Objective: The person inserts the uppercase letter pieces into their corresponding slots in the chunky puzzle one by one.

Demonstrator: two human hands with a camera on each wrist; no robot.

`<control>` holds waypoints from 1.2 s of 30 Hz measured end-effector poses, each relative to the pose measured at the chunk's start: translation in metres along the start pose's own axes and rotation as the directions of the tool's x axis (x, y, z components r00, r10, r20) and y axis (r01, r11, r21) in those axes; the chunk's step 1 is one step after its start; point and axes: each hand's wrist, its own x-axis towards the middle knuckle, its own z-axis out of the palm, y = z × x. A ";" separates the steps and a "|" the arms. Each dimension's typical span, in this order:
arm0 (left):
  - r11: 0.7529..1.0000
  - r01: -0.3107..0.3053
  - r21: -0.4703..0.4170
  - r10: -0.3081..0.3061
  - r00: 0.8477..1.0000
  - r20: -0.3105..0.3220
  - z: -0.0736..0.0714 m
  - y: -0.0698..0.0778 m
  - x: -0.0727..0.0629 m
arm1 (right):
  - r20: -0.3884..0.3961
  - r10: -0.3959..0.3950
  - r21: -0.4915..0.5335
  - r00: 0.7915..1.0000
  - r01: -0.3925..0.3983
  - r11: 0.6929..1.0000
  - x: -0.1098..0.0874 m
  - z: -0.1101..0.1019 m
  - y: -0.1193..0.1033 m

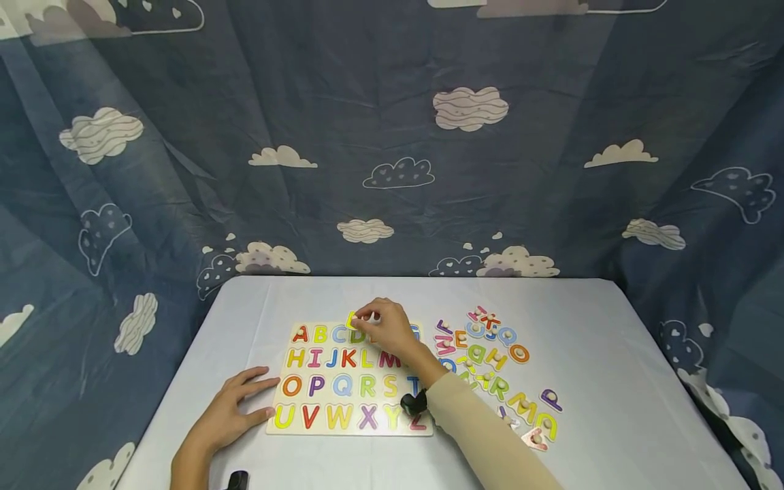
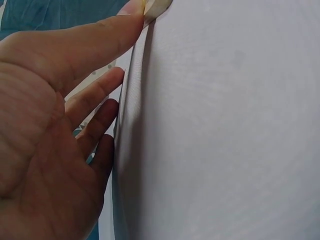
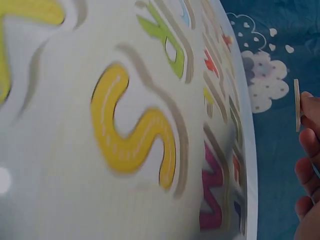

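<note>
A cream wooden alphabet board lies on the table, printed with rows of coloured letters. Just above its top edge, near C and D, my right hand pinches a yellow letter piece; which letter it is, I cannot tell. In the right wrist view that piece shows edge-on as a thin slat at the fingertips. My left hand is at the board's left side, fingers spread, touching its edge. The left wrist view shows the thumb against the board's corner. My right forearm hides part of the right-hand columns.
Several loose letter pieces with knobs lie scattered right of the board, among them an orange O, a purple P and a yellow M. A white cloth covers the table. Behind hangs a dark blue cloud-print curtain.
</note>
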 end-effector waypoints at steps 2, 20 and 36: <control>1.000 -0.007 0.001 0.007 1.000 -0.006 0.001 -0.001 -0.001 | 0.006 0.003 -0.013 1.000 -0.003 1.000 0.002 0.006 -0.004; 1.000 -0.009 -0.009 0.008 1.000 -0.015 0.001 0.001 0.003 | 0.063 0.042 -0.108 0.997 -0.035 0.993 0.013 0.052 -0.017; 0.999 0.010 -0.043 -0.010 1.000 -0.008 0.002 -0.004 0.001 | 0.067 0.113 -0.162 0.991 -0.101 0.982 0.019 0.080 -0.025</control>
